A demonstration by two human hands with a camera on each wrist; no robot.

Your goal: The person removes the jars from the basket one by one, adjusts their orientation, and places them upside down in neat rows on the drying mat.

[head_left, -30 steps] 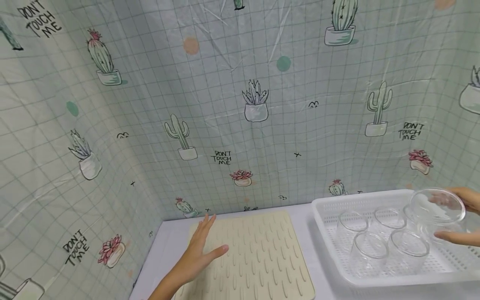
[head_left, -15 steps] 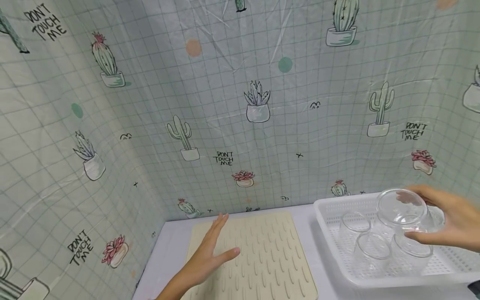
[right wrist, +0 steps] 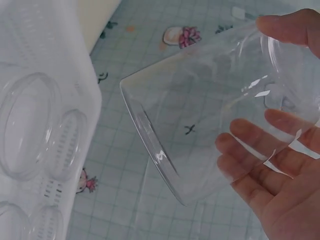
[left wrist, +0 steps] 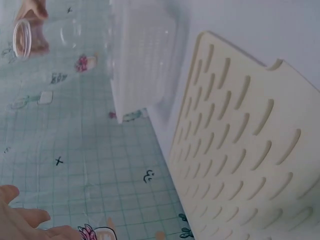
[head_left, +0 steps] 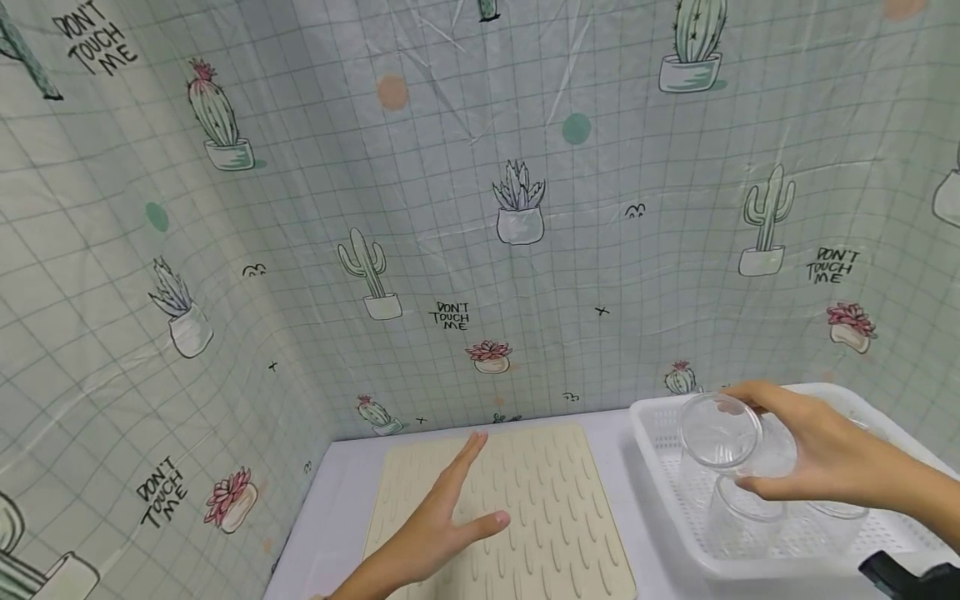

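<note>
My right hand (head_left: 832, 454) grips a clear drinking glass (head_left: 720, 432) over the left part of a white basket. Thumb and fingers lie on opposite sides of the glass (right wrist: 185, 125), which leans over in the right wrist view. Several other clear glasses (head_left: 746, 521) stand in the basket, partly hidden behind the held one and the hand. My left hand (head_left: 442, 533) hovers with straight fingers and a spread thumb above a cream ridged mat (head_left: 555, 533), holding nothing. Only a few of its fingers (left wrist: 25, 217) appear in the left wrist view.
The white perforated basket (head_left: 697, 554) sits on a white-covered table (head_left: 322, 492), right of the mat. Behind and to the left hangs a grid-patterned cactus sheet (head_left: 450, 250). Something dark (head_left: 900, 575) shows at the lower right edge.
My right hand has carried the glass leftward across the basket, from its right part to its left part. The left hand has shifted a little to the right over the mat.
</note>
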